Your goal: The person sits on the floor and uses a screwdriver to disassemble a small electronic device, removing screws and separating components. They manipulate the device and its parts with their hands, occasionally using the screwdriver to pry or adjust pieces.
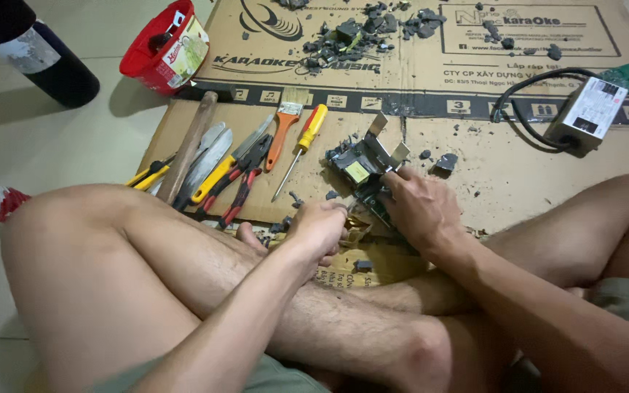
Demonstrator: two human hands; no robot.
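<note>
I sit cross-legged on the floor over a flattened cardboard sheet. My right hand grips a dark electronic module with a circuit board and bent metal brackets, pressing it against the cardboard. My left hand is closed around a small tool whose tip meets the board's lower edge; the tool itself is mostly hidden by my fingers.
Left of the module lie a yellow-and-red screwdriver, an orange paintbrush, red-handled pliers, a hammer and other hand tools. Dark broken fragments sit at the back. A red tub, dark bottle and grey power box with cable stand around.
</note>
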